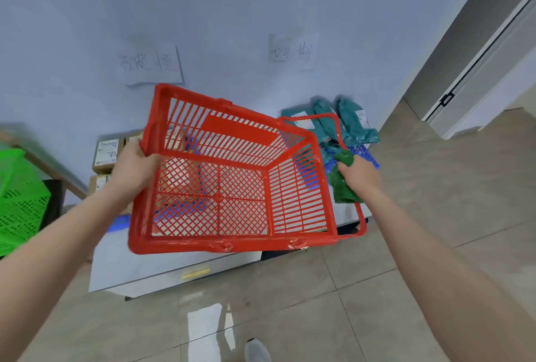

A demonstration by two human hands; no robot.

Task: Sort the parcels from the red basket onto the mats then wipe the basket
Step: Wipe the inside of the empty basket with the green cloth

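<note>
Two bare hands hold things up in front of the wall: the left hand (pixel 132 166) is wrapped around the left rim of the red basket (pixel 232 176), fingers curled over the edge and thumb on the outside, so the basket hangs in the air, tilted with its open mouth toward the person. Its mesh floor and slatted walls are bare, with nothing lying inside. One hinged red handle (pixel 339 141) swings out past the basket's right wall. The right hand (pixel 359 173) sits just beside that right wall, outside it, closed in a fist around a crumpled green cloth (pixel 343 182); the cloth bunches above and below the fingers and lies close against the handle, though I cannot tell whether it touches the basket itself. Behind the basket, low against the wall, brown cardboard boxes (pixel 106 153) with labels are stacked on the left, partly hidden by the left hand and seen through the mesh. On the right, teal plastic mailer bags (pixel 348 124) lie in a heap on a blue mesh mat (pixel 365 154). More blue mat shows through the basket floor. Two sheets of paper with handwriting (pixel 150 64) are stuck on the wall above each pile. A green plastic crate (pixel 20 202) stands at the far left, and the toe of a grey shoe (pixel 256 351) shows on the glossy tiled floor (pixel 406 289).
</note>
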